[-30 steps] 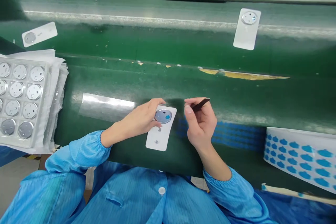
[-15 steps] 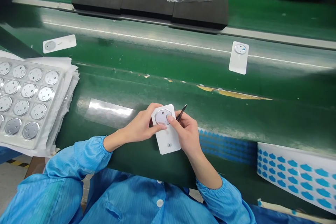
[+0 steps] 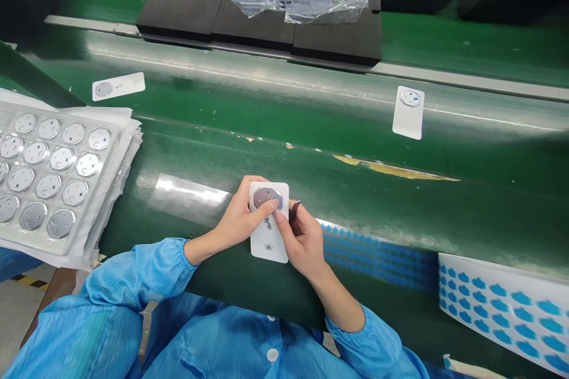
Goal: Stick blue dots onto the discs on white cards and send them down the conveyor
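While pinched together, both hands on white card.

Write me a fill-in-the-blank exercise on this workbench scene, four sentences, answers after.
1. The left hand and right hand hold a ____ card.
2. The card carries a round metal ____ at its top.
3. The tray of discs lies to the person's ____.
4. The sticker sheet bears ____ stickers.

Answers: white; disc; left; blue
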Demonstrator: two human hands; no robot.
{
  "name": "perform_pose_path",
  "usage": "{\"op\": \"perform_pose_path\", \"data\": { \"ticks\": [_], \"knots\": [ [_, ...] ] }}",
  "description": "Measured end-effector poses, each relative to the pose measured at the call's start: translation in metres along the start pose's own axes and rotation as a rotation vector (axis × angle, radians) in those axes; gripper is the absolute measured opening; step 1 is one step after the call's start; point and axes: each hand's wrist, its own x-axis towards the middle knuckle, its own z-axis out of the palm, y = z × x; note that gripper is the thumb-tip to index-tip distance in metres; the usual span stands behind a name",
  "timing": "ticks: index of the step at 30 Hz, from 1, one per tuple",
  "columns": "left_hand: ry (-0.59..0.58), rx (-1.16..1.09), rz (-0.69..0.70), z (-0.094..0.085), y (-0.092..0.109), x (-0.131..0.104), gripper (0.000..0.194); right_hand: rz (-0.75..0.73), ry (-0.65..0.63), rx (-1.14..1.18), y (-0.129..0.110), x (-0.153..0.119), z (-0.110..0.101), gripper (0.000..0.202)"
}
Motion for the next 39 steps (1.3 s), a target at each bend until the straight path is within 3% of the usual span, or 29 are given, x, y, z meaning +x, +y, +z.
{"op": "perform_pose_path", "data": {
  "ticks": [4, 9, 15, 23, 30, 35, 39],
  "knots": [
    [0.041, 0.022, 0.041, 0.002, -0.002, -0.003, 0.039, -0.112, -0.006, -0.061, 0.003, -0.001, 0.002, 0.020],
    [0.008, -0.028, 0.035, 0.000, -0.002, -0.005, 0.041, -0.047, -0.028, -0.021, 0.003, 0.000, 0.003, 0.027],
    [0.142, -0.095, 0.076, -0.001, -0.001, -0.003, 0.044, -0.007, -0.054, 0.053, 0.003, -0.001, 0.006, 0.026],
    [0.168, -0.312, -0.139, 0.004, -0.015, 0.000, 0.037, -0.146, -0.033, -0.072, 0.001, 0.000, 0.010, 0.023],
    [0.507, -0.323, 0.013, -0.008, -0.007, 0.009, 0.035, -0.105, -0.159, -0.017, -0.001, -0.001, 0.012, 0.019],
    [0.418, -0.271, 0.069, -0.017, -0.006, 0.015, 0.043, -0.036, -0.170, 0.069, 0.009, -0.007, 0.015, 0.020],
    [0.467, -0.231, 0.084, -0.025, -0.007, 0.020, 0.046, -0.040, -0.178, 0.073, 0.008, -0.007, 0.016, 0.031]
  ]
}}
